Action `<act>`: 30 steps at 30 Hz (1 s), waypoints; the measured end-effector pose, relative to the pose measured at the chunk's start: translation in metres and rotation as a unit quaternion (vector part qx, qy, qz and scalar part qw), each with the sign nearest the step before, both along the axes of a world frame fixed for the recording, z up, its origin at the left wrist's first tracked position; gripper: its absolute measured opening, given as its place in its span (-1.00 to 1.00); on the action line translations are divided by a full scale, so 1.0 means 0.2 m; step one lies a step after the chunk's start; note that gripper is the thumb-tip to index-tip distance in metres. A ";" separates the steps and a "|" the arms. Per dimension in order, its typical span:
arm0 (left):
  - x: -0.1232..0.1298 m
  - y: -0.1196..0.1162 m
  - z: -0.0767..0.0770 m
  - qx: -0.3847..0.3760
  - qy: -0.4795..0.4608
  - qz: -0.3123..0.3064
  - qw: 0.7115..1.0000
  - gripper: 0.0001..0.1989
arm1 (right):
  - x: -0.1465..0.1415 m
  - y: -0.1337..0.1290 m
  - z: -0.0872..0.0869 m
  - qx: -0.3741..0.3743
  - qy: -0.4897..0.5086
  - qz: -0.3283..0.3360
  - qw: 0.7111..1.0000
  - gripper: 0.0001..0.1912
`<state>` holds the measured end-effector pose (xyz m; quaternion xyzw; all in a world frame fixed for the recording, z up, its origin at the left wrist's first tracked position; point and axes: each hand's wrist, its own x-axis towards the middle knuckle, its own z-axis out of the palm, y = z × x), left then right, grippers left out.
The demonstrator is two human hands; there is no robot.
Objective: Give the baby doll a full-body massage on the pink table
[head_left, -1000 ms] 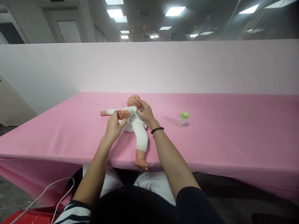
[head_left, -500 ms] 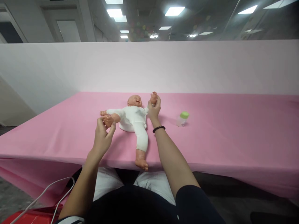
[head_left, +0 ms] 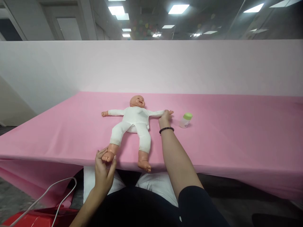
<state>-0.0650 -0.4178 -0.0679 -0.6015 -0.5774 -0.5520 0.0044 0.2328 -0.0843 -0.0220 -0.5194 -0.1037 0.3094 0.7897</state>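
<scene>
A plastic baby doll (head_left: 134, 118) in a white bodysuit lies on its back on a pink-covered table (head_left: 236, 142), its arms spread and legs apart. My left hand (head_left: 104, 172) is at the table's near edge, shut around the doll's bare foot (head_left: 108, 156). My right hand (head_left: 165, 119) grips the doll's outstretched arm near the wrist, with the small doll hand showing beyond my fingers. A small baby bottle with a green cap (head_left: 186, 120) stands just right of my right hand, not touching it.
A white pad (head_left: 131, 129) lies partly under the doll's hips. A pink backdrop (head_left: 151, 67) rises behind the table. A white cable (head_left: 53, 197) and a red box (head_left: 40, 217) are below the table's near left edge.
My left hand has drawn the doll's foot down toward the near edge, straightening the leg. My right hand has moved down and right, laying the doll's arm out sideways.
</scene>
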 end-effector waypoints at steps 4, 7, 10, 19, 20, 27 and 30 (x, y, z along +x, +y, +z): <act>0.01 0.08 0.13 0.018 -0.030 -0.015 0.999 -0.62 | -0.04 0.00 0.06 0.099 -0.094 -0.022 0.990 -0.38; 0.02 0.19 0.28 0.030 -0.050 -0.034 0.998 -0.66 | -0.12 -0.03 0.14 0.211 -0.210 -0.010 0.955 -0.42; 0.03 0.34 0.43 0.004 -0.022 -0.056 0.998 -0.72 | -0.22 -0.12 0.21 0.265 -0.301 0.049 0.915 -0.43; 0.13 0.65 0.66 -0.078 0.141 -0.080 0.984 -0.82 | -0.37 -0.29 0.16 0.273 -0.651 0.208 0.677 -0.43; 0.14 0.66 0.66 -0.088 0.149 -0.079 0.982 -0.83 | -0.37 -0.29 0.15 0.271 -0.675 0.213 0.653 -0.41; 0.13 0.65 0.65 -0.113 0.106 -0.087 0.984 -0.80 | -0.39 -0.28 0.16 0.285 -0.603 0.159 0.727 -0.45; 0.08 0.53 0.66 -0.086 0.074 -0.084 0.990 -0.78 | -0.39 -0.29 0.20 0.282 -0.485 0.112 0.820 -0.48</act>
